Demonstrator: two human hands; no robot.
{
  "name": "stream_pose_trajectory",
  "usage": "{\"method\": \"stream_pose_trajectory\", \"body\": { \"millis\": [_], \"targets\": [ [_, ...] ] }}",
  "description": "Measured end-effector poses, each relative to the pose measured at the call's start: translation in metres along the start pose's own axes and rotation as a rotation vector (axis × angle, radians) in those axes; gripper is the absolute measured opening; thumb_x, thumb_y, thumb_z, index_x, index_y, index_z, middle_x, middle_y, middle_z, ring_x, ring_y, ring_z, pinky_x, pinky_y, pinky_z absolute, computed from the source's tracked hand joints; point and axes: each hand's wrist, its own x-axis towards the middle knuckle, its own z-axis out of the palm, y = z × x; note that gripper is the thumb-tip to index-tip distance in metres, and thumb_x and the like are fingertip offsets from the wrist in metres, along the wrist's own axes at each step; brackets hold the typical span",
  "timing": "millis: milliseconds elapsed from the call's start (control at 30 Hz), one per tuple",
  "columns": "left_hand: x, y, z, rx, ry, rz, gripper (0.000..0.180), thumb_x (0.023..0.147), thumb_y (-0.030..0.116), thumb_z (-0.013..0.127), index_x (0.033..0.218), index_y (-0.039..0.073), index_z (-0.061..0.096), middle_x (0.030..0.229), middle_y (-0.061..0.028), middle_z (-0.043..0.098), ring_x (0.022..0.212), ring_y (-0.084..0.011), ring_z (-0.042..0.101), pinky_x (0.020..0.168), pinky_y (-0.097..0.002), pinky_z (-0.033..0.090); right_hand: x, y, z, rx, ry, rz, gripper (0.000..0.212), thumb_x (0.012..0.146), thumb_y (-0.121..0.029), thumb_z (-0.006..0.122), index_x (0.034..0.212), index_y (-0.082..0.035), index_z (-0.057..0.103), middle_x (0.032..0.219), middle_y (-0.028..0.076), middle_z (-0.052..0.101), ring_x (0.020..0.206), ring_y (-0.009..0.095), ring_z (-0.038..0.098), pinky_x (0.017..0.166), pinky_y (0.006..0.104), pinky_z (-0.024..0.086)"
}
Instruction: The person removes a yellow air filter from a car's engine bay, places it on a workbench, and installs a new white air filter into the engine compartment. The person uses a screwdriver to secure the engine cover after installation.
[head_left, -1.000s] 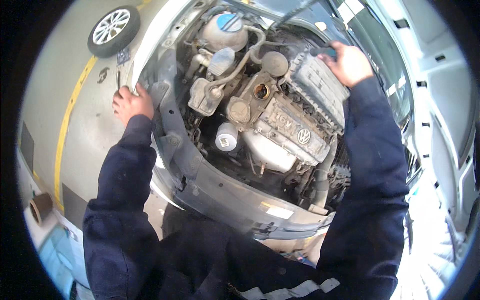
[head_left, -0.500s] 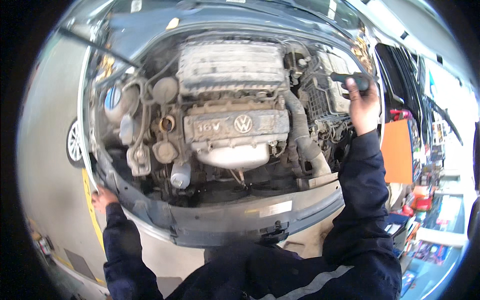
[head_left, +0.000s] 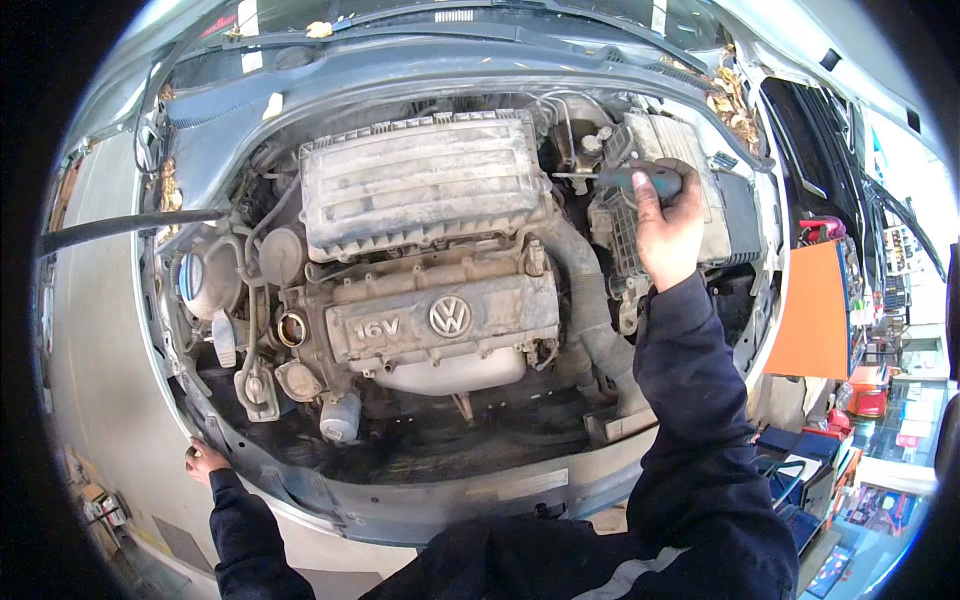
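From the head view, the car's dusty engine bay (head_left: 430, 300) fills the workshop floor space, with cluttered shelves (head_left: 880, 400) at right. The right hand (head_left: 665, 235), grip closed around a blue-handled screwdriver (head_left: 640, 180), works beside the grey air box. The left hand (head_left: 203, 460) rests on the front bumper edge, fingers mostly hidden; its grip can't be told.

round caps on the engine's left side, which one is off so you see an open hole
The oil filler opening just left of the engine cover: a dark hole ringed in brown. The grey round cap above it is closed.
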Motion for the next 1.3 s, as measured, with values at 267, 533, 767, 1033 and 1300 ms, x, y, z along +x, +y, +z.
{"method": "stream_pose_trajectory", "body": {
  "millis": [267, 533, 767, 1033, 1300],
  "targets": [
    [0.002, -0.005, -0.008, -0.025, -0.048, 0.019, 0.066, 0.099, 0.063, 0.046, 0.121, 0.005, 0.070, 0.122, -0.0255, 0.066, 0.118, -0.0406, 0.057, 0.104, -0.0496, 0.042, 0.003, 0.017, 0.018, 0.167, 0.039, 0.034, 0.025, 0.097, -0.006, 0.067, 0.118, -0.001, 0.053, 0.105, 0.010, 0.067, 0.091, 0.015, 0.062, 0.084, 0.0277, 0.051],
    [0.000, -0.001, -0.010, -0.010, -0.052, 0.083, 0.066, 0.100, 0.061, 0.046, 0.123, 0.004, 0.069, 0.123, -0.0270, 0.065, 0.118, -0.0410, 0.057, 0.105, -0.0491, 0.042, 0.005, 0.027, 0.019, 0.200, 0.039, 0.036, 0.024, 0.098, -0.006, 0.066, 0.118, -0.001, 0.053, 0.104, 0.009, 0.067, 0.089, 0.012, 0.061, 0.080, 0.0257, 0.052],
    [-0.002, 0.004, -0.011, -0.023, -0.066, 0.011, 0.065, 0.100, 0.061, 0.046, 0.122, 0.005, 0.069, 0.125, -0.0258, 0.064, 0.120, -0.0404, 0.056, 0.106, -0.0488, 0.042, 0.005, 0.030, 0.020, 0.263, 0.062, 0.062, 0.025, 0.098, -0.007, 0.067, 0.118, -0.001, 0.053, 0.104, 0.009, 0.067, 0.090, 0.012, 0.061, 0.083, 0.0258, 0.051],
    [-0.001, 0.004, -0.011, -0.005, -0.065, 0.010, 0.064, 0.100, 0.061, 0.046, 0.123, 0.007, 0.069, 0.125, -0.0247, 0.064, 0.121, -0.0396, 0.055, 0.106, -0.0490, 0.042, 0.005, 0.028, 0.019, 0.188, 0.036, 0.057, 0.026, 0.098, -0.007, 0.067, 0.119, 0.000, 0.052, 0.106, 0.009, 0.068, 0.093, 0.014, 0.062, 0.086, 0.0285, 0.051],
    [0.004, -0.006, -0.005, 0.006, -0.078, 0.000, 0.062, 0.099, 0.060, 0.047, 0.124, 0.007, 0.069, 0.127, -0.0236, 0.064, 0.122, -0.0399, 0.055, 0.105, -0.0495, 0.042, 0.033, -0.020, -0.005, -0.192, -0.538, -0.181, 0.031, 0.094, 0.004, 0.062, 0.123, -0.003, 0.052, 0.122, 0.012, 0.066, 0.119, 0.024, 0.063, 0.101, 0.0367, 0.050]
  ]
}}
